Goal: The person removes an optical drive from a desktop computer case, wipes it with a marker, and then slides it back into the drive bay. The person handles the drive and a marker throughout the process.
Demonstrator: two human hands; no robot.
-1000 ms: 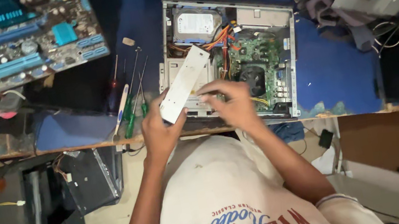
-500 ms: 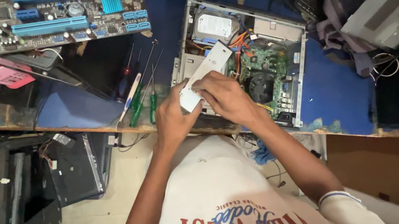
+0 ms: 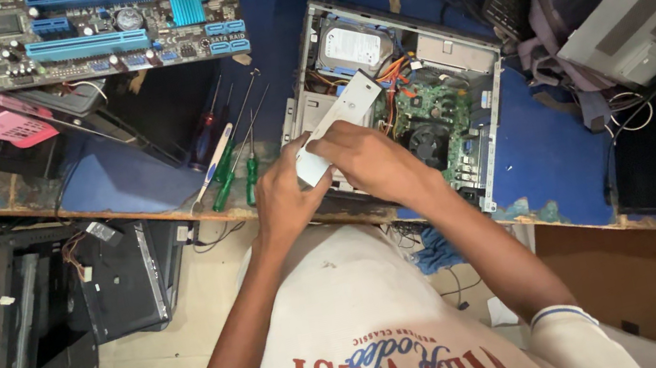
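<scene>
Both hands are gripping one thing: a flat white panel (image 3: 333, 125), long and narrow, which is lying slantwise over the near corner of the open computer case (image 3: 488, 174). The left hand (image 3: 284, 201) is closing around the panel's near end from below, and the right hand (image 3: 369, 160) is covering it from above, fingers curled over the edge. Compared with a second ago, the hands are sitting closer together on that lower end, and the panel's far end is now pointing toward the silver hard drive (image 3: 353, 45) just beyond the right hand. In my judgement the work is still in the handling of this piece over the case, not in its release. To the left of the left hand, several screwdrivers (image 3: 230, 161) are lying on the blue table (image 3: 551, 149), and farther beyond them a bare motherboard (image 3: 111, 24) is resting.
</scene>
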